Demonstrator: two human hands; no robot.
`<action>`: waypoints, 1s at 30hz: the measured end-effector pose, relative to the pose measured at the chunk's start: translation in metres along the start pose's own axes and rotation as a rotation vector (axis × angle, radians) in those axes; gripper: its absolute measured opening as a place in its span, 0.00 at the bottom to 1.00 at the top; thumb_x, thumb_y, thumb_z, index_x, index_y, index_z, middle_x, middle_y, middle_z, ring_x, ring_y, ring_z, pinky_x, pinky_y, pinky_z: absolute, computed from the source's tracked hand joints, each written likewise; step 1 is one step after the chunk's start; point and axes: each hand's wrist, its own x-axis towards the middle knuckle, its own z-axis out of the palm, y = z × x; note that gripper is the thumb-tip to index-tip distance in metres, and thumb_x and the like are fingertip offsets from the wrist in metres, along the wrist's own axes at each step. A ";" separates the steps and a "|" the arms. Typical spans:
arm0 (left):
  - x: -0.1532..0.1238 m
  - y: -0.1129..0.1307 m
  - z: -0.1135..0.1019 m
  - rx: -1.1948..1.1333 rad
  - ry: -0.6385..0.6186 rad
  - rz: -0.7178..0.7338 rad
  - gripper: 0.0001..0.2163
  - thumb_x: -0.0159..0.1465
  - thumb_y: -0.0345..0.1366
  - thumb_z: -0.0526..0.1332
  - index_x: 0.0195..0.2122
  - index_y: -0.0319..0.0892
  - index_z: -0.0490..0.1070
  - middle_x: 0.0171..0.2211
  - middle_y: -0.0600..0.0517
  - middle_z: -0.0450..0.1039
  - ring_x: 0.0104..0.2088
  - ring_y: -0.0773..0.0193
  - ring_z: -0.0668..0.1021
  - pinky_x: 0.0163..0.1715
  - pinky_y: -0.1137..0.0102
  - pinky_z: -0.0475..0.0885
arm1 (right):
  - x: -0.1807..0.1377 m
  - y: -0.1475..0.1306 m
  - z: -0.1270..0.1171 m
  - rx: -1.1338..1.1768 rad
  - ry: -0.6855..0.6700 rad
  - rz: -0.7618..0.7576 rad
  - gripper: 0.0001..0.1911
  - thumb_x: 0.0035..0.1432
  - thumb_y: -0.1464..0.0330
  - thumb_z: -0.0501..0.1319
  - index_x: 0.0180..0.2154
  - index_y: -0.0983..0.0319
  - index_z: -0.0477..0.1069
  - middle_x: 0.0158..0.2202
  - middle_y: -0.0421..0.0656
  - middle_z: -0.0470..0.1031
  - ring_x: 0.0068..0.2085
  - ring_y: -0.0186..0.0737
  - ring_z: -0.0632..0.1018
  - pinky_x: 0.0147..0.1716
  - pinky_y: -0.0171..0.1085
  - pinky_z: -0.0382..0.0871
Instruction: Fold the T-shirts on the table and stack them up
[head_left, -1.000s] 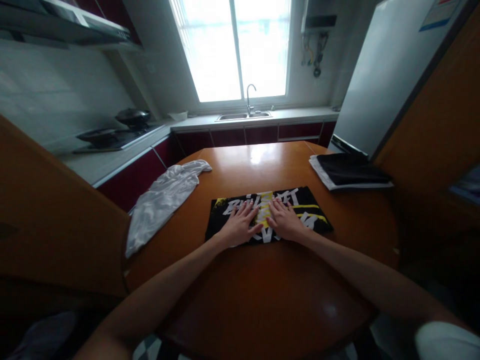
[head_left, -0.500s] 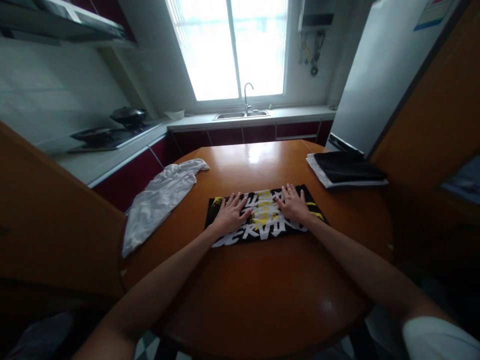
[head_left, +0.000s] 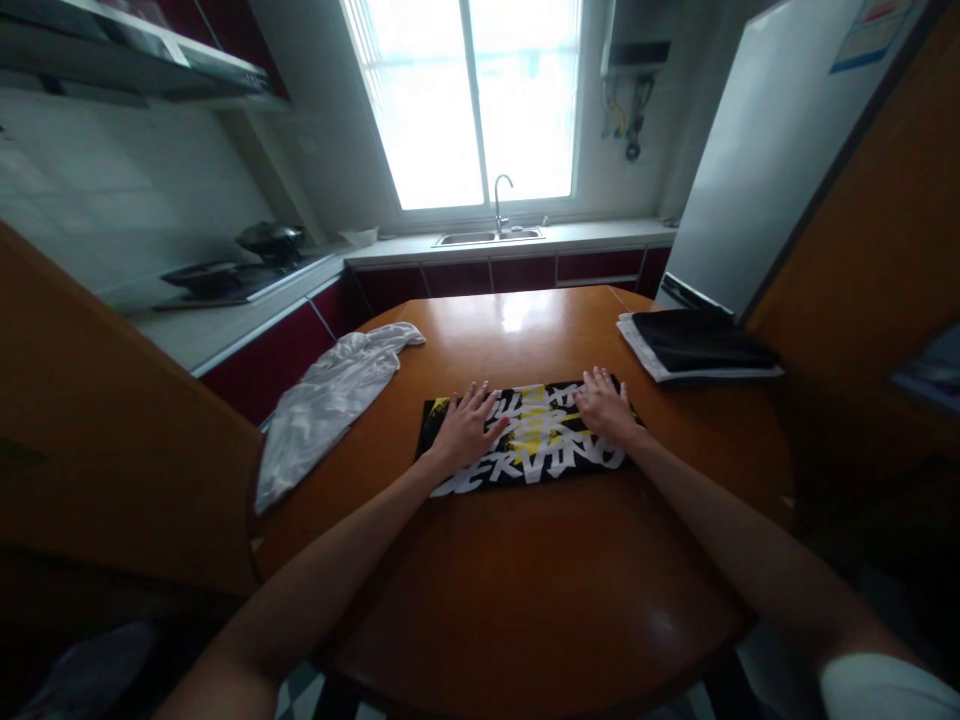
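Note:
A black garment (head_left: 534, 462) with white lettering and yellow patches lies folded into a flat rectangle on the wooden table (head_left: 525, 590). On its left part rests my left hand (head_left: 466, 432), palm down with the fingers spread. My right hand (head_left: 604, 408) lies flat on the right part near the far corner, its fingers stretched out. Neither hand grips the cloth. Beneath the palms the print is partly hidden.
A shiny white cloth (head_left: 330, 405) lies crumpled along the table's left edge. At the far right stands a folded stack of black and white clothes (head_left: 697, 340). Beyond the table are a counter with a sink (head_left: 472, 238), a stove (head_left: 240, 280) and a fridge (head_left: 787, 130).
My right hand has slid right across the garment toward its right edge, uncovering more lettering. My left hand stays in about the same place on the cloth. The camera view has shifted slightly.

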 end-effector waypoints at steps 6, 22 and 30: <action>-0.012 0.026 -0.008 -0.082 -0.060 0.143 0.30 0.73 0.53 0.49 0.70 0.41 0.58 0.72 0.43 0.51 0.73 0.50 0.51 0.70 0.50 0.48 | 0.009 0.029 -0.036 0.007 0.016 0.204 0.25 0.67 0.58 0.53 0.55 0.68 0.73 0.56 0.61 0.74 0.57 0.58 0.74 0.54 0.48 0.68; -0.029 0.043 0.001 -0.152 -0.206 0.264 0.28 0.74 0.54 0.45 0.70 0.50 0.58 0.72 0.49 0.52 0.73 0.51 0.52 0.70 0.50 0.48 | 0.025 0.071 -0.039 0.113 -0.179 0.298 0.19 0.55 0.56 0.69 0.29 0.67 0.79 0.26 0.50 0.78 0.32 0.47 0.81 0.26 0.35 0.66; -0.029 0.041 0.001 -0.156 -0.187 0.276 0.26 0.75 0.52 0.44 0.70 0.51 0.59 0.72 0.49 0.54 0.72 0.52 0.54 0.69 0.50 0.50 | 0.025 0.075 -0.038 0.346 -0.213 0.282 0.12 0.49 0.65 0.72 0.25 0.66 0.75 0.22 0.42 0.74 0.26 0.38 0.76 0.22 0.31 0.62</action>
